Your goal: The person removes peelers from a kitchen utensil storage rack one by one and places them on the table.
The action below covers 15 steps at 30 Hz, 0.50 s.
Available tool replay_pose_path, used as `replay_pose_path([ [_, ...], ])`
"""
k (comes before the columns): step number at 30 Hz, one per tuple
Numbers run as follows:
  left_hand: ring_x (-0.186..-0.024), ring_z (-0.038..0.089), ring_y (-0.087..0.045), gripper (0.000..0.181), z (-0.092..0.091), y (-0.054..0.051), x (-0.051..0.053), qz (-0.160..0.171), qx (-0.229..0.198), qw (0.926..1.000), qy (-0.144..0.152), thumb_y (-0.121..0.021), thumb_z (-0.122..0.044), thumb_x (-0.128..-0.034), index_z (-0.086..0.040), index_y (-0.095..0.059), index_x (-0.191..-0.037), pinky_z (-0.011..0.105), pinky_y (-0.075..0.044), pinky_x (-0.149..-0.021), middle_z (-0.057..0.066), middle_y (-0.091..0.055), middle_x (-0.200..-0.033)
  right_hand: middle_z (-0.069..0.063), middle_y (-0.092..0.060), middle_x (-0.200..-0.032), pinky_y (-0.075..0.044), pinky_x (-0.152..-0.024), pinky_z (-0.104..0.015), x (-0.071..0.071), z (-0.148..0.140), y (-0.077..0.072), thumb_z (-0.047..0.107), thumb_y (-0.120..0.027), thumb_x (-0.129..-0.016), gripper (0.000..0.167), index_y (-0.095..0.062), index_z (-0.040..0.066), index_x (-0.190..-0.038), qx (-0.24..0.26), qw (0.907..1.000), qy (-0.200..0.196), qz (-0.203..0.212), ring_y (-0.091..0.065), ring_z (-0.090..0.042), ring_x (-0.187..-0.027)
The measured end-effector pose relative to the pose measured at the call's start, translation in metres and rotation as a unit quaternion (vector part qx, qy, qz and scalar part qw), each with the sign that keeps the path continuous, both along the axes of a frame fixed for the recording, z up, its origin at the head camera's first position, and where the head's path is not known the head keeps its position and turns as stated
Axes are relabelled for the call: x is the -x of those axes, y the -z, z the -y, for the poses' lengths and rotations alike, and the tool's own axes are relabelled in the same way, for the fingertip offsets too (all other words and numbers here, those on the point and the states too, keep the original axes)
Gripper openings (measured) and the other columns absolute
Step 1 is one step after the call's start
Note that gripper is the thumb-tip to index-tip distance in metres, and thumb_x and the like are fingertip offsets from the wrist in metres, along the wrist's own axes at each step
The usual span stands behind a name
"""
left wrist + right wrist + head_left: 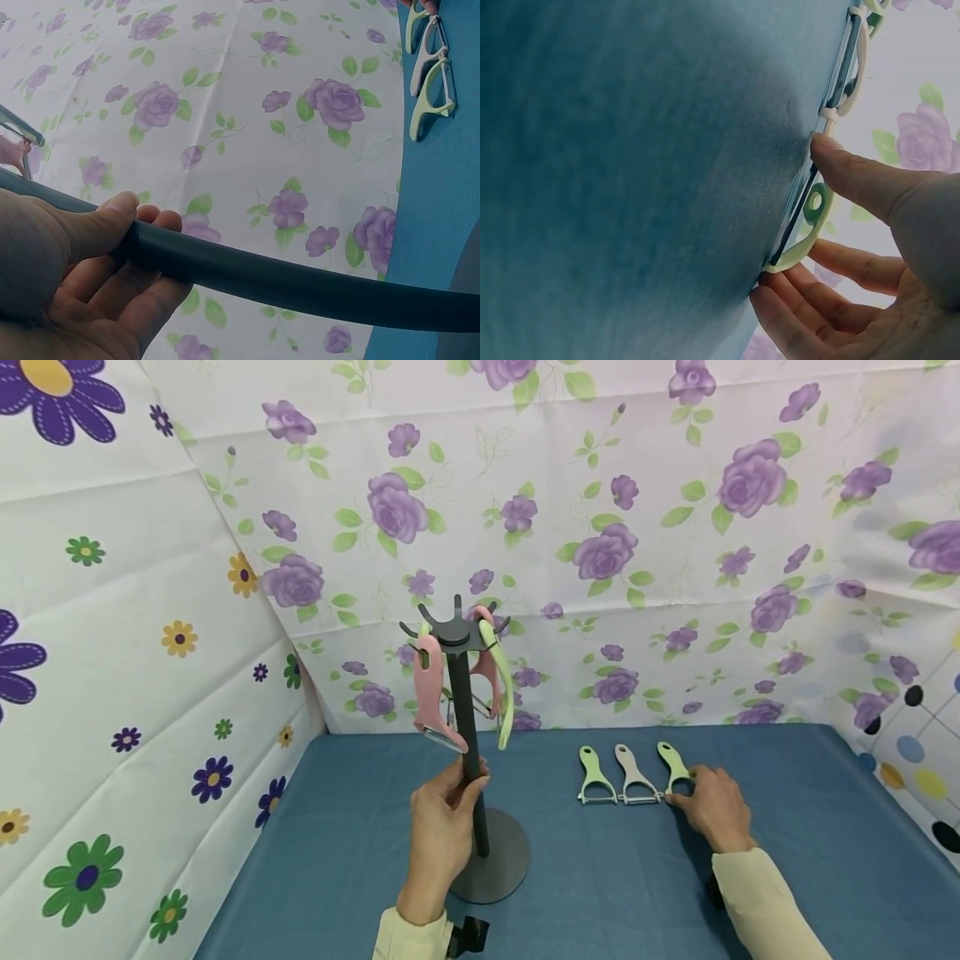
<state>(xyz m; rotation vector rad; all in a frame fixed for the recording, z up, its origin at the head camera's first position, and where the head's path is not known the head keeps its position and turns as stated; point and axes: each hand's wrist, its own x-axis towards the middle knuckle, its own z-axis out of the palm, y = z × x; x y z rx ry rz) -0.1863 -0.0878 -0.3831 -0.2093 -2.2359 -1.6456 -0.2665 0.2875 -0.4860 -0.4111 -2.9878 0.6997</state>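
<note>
My left hand (441, 827) grips the dark pole (465, 718) of an upright stand, thumb on one side and fingers on the other, as the left wrist view also shows. From the hooks at its top hang a pink peeler (429, 681), a green peeler (506, 693) and another pink peeler (489, 664) partly behind. On the table lies a row of peelers: a green peeler (591, 768), a white peeler (630, 768) and a green peeler (670, 758) at the right end. My right hand (717, 810) pinches that last one by its blade end, thumb and fingers on opposite sides.
The stand's round base (502, 868) rests on a blue tablecloth (600, 877). A flowered sheet (525, 552) hangs behind the table, with another patterned sheet (135, 677) along the left. Several bare hooks (457, 606) project from the stand's top.
</note>
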Motion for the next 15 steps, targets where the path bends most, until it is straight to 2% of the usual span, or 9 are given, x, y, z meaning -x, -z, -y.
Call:
replay_pose_path([
  [15,-0.105,0.019,-0.075,0.021,-0.0004,-0.0006,-0.0001,-0.002,0.001,1.0000,0.000,-0.068,-0.013,-0.0977,-0.017,-0.076,-0.117,0.037,-0.062,-0.094,0.005,-0.077,-0.110,-0.039,-0.050,-0.126,-0.050,-0.087,-0.066,-0.0027,0.0012,0.0008,0.024,-0.082,-0.087,0.073,-0.049,-0.014,-0.140,0.006,0.9999,0.011,-0.001,-0.051,-0.053,-0.115],
])
